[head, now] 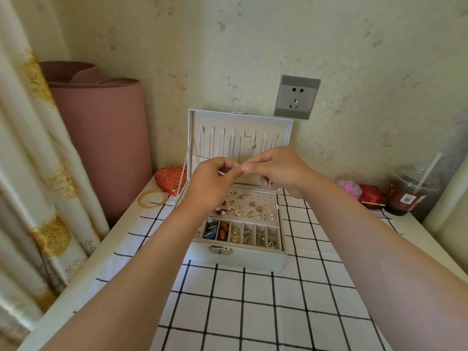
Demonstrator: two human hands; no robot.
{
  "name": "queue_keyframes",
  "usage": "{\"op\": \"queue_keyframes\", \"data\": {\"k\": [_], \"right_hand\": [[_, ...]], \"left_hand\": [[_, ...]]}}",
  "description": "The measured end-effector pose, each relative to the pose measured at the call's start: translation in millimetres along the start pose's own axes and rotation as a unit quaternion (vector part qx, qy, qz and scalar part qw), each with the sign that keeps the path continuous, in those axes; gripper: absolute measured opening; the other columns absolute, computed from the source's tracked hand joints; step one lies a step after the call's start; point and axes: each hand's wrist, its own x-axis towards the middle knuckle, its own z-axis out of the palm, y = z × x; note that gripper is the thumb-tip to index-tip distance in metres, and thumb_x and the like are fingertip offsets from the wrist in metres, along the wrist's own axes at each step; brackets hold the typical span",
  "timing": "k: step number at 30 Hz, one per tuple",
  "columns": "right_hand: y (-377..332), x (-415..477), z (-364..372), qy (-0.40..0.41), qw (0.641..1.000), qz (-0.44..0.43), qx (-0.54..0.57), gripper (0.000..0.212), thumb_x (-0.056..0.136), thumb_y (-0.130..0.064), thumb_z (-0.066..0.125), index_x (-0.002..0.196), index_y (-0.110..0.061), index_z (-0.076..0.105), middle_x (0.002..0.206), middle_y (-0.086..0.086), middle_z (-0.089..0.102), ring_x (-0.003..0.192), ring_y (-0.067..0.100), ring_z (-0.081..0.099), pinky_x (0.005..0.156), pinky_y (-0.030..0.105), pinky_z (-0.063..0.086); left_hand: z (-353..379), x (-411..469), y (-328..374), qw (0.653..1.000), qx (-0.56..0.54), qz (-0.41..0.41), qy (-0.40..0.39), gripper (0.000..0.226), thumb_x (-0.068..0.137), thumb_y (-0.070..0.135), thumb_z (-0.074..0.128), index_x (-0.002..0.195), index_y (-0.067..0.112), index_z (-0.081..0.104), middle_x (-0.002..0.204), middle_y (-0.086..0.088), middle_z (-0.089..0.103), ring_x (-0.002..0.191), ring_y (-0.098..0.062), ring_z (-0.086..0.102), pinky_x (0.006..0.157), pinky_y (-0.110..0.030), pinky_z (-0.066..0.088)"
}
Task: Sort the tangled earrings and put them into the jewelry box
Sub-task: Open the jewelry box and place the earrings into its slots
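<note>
A pale jewelry box (243,259) stands open on the checked cloth, its lid (286,127) upright against the wall with thin chains hanging inside. Its upper tray holds several loose earrings (243,206); the front row of compartments (243,234) holds sorted pairs. Above the tray, my left hand (210,181) and my right hand (276,168) meet fingertip to fingertip, both pinching something tiny between them. It is too small to make out. A thin pale sliver shows by my left fingers.
A gold bangle (153,198) and a red heart-shaped box (171,179) lie left of the jewelry box. A rolled pink mat (101,138) and curtain stand at the left. Pink and red trinkets (359,191) and a lidded drink cup (410,191) sit at the right. A wall socket (296,97) is behind.
</note>
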Motion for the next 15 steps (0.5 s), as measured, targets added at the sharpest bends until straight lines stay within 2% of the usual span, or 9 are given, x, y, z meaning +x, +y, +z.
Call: {"op": "queue_keyframes", "data": {"k": [2, 4, 6, 7, 11, 15], "right_hand": [[9, 2, -2, 0.016, 0.999, -0.011, -0.050, 0.007, 0.079, -0.017, 0.083, 0.076, -0.023, 0.081, 0.081, -0.002, 0.078, 0.044, 0.002, 0.053, 0.046, 0.014, 0.043], [21, 2, -3, 0.026, 0.988, -0.037, -0.150, 0.015, 0.079, -0.015, 0.082, 0.074, -0.028, 0.078, 0.077, -0.011, 0.075, 0.056, -0.005, 0.063, 0.059, 0.013, 0.050], [33, 0, -3, 0.009, 0.971, -0.058, -0.231, 0.016, 0.080, -0.016, 0.081, 0.075, -0.030, 0.078, 0.077, -0.016, 0.073, 0.073, -0.004, 0.067, 0.073, 0.019, 0.054], [37, -1, -3, 0.001, 0.966, -0.065, -0.250, 0.014, 0.080, -0.016, 0.081, 0.076, -0.029, 0.079, 0.077, -0.017, 0.073, 0.075, -0.003, 0.068, 0.075, 0.021, 0.054], [48, -2, -1, 0.010, 0.960, -0.083, -0.267, 0.013, 0.079, -0.017, 0.083, 0.078, -0.029, 0.080, 0.072, -0.022, 0.069, 0.075, -0.009, 0.064, 0.065, 0.009, 0.046], [51, -4, 3, 0.022, 0.959, -0.108, -0.262, 0.009, 0.079, -0.016, 0.082, 0.080, -0.025, 0.080, 0.077, -0.017, 0.071, 0.078, -0.004, 0.066, 0.075, 0.020, 0.054]], "left_hand": [[1, 1, -4, 0.999, 0.026, -0.007, -0.040, 0.009, 0.092, 0.028, 0.065, 0.096, 0.029, 0.073, 0.084, 0.017, 0.067, 0.080, -0.005, 0.061, 0.075, -0.025, 0.049], [2, -1, -11, 0.991, 0.106, 0.010, -0.086, 0.013, 0.094, 0.031, 0.061, 0.104, 0.033, 0.070, 0.095, 0.020, 0.066, 0.092, -0.007, 0.060, 0.077, -0.022, 0.046], [4, -2, -20, 0.968, 0.222, 0.045, -0.107, 0.022, 0.095, 0.035, 0.057, 0.115, 0.032, 0.068, 0.111, 0.013, 0.065, 0.110, -0.013, 0.052, 0.088, -0.027, 0.041], [5, -2, -24, 0.955, 0.267, 0.058, -0.116, 0.027, 0.096, 0.037, 0.055, 0.120, 0.032, 0.066, 0.119, 0.008, 0.063, 0.116, -0.016, 0.046, 0.093, -0.031, 0.037], [7, -1, -32, 0.929, 0.323, 0.051, -0.175, 0.042, 0.097, 0.041, 0.045, 0.137, 0.036, 0.053, 0.134, 0.002, 0.052, 0.127, -0.019, 0.032, 0.100, -0.036, 0.030], [8, 1, -36, 0.921, 0.333, 0.045, -0.198, 0.047, 0.096, 0.041, 0.042, 0.143, 0.041, 0.044, 0.138, 0.003, 0.046, 0.129, -0.018, 0.028, 0.102, -0.036, 0.028]]}}
